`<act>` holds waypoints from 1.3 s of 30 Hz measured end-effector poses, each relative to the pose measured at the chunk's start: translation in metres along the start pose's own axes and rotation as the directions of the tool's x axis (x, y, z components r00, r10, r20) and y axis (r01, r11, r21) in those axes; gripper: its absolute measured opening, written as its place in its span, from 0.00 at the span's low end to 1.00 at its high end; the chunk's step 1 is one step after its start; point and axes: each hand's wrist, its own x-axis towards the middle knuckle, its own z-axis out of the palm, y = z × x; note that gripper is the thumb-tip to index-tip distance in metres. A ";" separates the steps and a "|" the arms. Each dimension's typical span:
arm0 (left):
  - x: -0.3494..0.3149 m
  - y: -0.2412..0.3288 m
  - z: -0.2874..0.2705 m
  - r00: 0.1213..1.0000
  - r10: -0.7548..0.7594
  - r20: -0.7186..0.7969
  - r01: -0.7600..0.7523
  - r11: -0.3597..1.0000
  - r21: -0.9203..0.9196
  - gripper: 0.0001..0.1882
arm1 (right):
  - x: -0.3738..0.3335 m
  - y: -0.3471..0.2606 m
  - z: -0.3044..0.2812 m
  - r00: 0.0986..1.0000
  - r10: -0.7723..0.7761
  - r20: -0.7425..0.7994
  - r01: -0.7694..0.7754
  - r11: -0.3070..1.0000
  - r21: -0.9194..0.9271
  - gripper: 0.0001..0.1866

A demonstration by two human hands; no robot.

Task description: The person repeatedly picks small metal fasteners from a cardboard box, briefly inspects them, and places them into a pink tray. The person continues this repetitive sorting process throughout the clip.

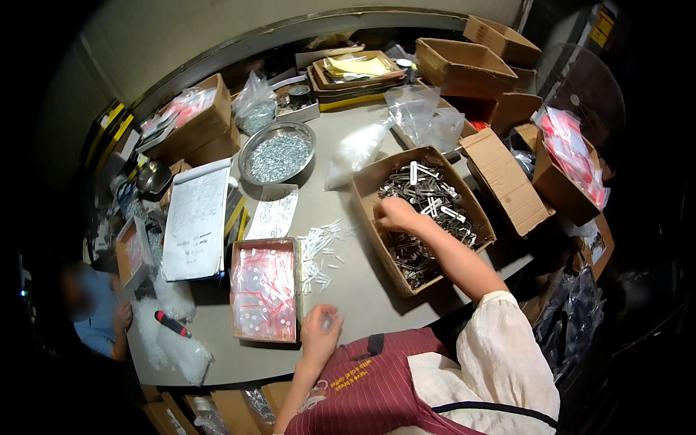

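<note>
Brown cardboard box (366, 192) is holding metal pieces (417, 194); your right hand (396, 215) is reaching in, fingers curled, grip hidden; your left hand (321, 333) is hovering beside red-and-clear packets (264, 290), half-curled, hold unclear.

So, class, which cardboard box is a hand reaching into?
The box of loose metal pieces: the right hand reaches into it, and no hand reaches into any other.

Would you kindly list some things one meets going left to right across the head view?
Red and black tool, rectangular cardboard box of red and clear packets, person's left hand, larger brown cardboard box of metal pieces, dark plastic bag.
</note>
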 end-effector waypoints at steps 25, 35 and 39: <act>-0.007 0.015 0.017 0.991 -0.130 0.007 0.130 0.991 -0.037 0.13 | -0.014 -0.012 -0.019 0.993 0.107 0.053 -0.094 0.974 -0.204 0.15; 0.010 0.043 0.004 0.992 0.072 -0.101 -0.080 0.994 -0.071 0.12 | -0.059 -0.067 -0.090 0.973 0.213 -0.087 -0.034 0.506 0.862 0.14; 0.026 0.063 0.003 0.976 0.166 -0.137 -0.176 0.983 -0.058 0.13 | -0.086 -0.109 -0.072 0.985 0.090 -0.150 0.066 0.602 0.796 0.09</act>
